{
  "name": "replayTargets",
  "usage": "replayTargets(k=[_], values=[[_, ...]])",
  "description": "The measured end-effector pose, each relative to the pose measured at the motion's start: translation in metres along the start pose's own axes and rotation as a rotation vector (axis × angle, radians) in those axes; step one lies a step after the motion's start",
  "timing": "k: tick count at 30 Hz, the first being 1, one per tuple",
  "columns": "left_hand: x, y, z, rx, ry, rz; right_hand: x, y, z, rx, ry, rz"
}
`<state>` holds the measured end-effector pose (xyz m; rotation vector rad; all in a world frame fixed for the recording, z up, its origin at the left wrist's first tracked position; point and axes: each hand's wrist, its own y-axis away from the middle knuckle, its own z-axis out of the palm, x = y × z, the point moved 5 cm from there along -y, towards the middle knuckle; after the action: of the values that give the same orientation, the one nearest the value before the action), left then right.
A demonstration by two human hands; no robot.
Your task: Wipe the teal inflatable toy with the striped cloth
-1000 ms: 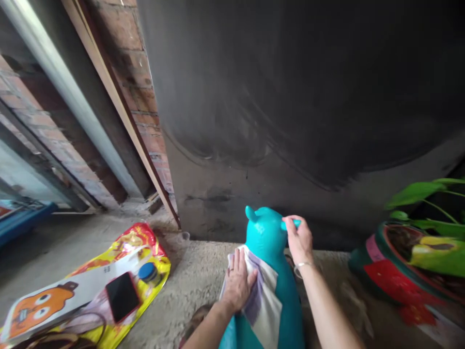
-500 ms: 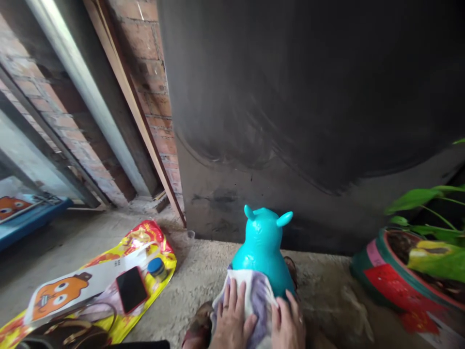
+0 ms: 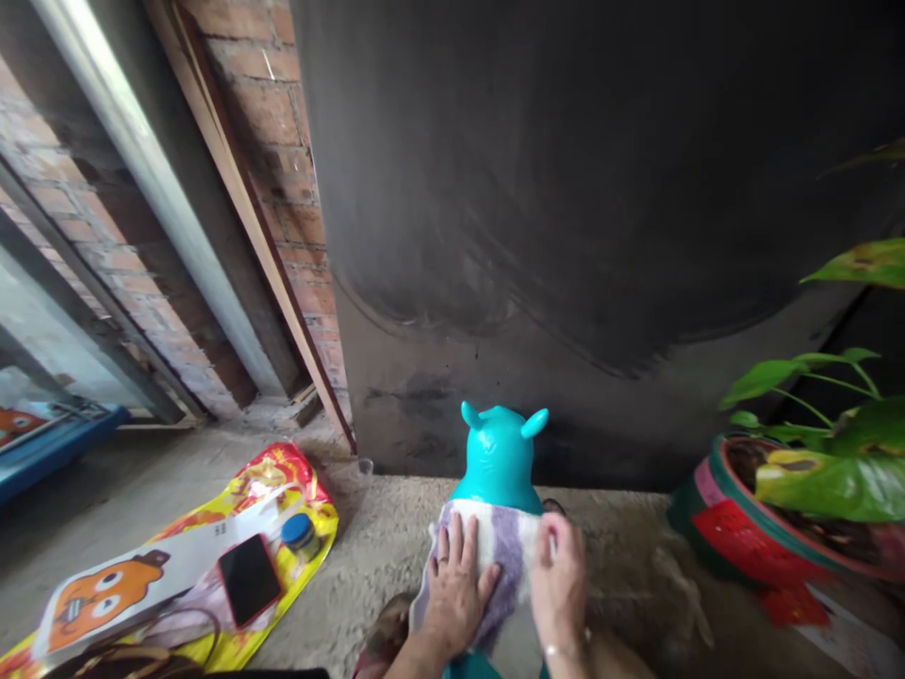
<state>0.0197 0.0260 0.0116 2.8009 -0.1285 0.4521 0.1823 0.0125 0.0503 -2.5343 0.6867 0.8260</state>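
A turquoise inflatable animal toy (image 3: 501, 457) with two small horns stands on the rough concrete floor in front of a dark metal sheet. A white and purple cloth (image 3: 503, 549) is draped over its back. My left hand (image 3: 453, 595) lies flat on the cloth's left side, fingers spread, a ring on one finger. My right hand (image 3: 558, 587) presses the cloth's right side against the toy, with a bracelet at the wrist.
A yellow and red printed bag (image 3: 176, 556) lies on the floor at the left, with a black phone (image 3: 249, 579) and a blue-capped jar (image 3: 300, 535) on it. A potted plant (image 3: 792, 490) stands at the right. Brick wall and metal frame rise at the left.
My right hand let go of the toy's horn and came down onto the cloth beside my left hand. The cloth now lies spread across the toy's back.
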Motion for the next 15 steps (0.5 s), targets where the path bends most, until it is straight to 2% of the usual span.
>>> replayTargets(k=[2, 4, 6, 8, 10, 12, 15], values=[[-0.004, 0.014, 0.008, 0.003, -0.043, -0.023, -0.014, 0.04, 0.014, -0.02, 0.0, -0.153], [-0.008, 0.03, 0.016, -0.022, -0.104, -0.044, -0.015, 0.079, 0.033, -0.013, 0.14, -0.259], [-0.011, 0.044, 0.023, -0.065, -0.134, -0.062, 0.001, 0.107, 0.05, 0.011, 0.289, -0.285], [-0.013, 0.052, 0.029, -0.098, -0.132, -0.07, 0.028, 0.119, 0.062, 0.044, 0.342, -0.25], [-0.014, 0.052, 0.03, -0.103, -0.118, -0.082, 0.052, 0.113, 0.067, 0.051, 0.316, -0.221], [-0.011, 0.042, 0.026, -0.074, -0.108, -0.082, 0.066, 0.092, 0.066, 0.007, 0.275, -0.201], [0.001, 0.019, 0.012, 0.011, -0.07, -0.02, 0.059, 0.044, 0.054, -0.114, 0.276, -0.126]])
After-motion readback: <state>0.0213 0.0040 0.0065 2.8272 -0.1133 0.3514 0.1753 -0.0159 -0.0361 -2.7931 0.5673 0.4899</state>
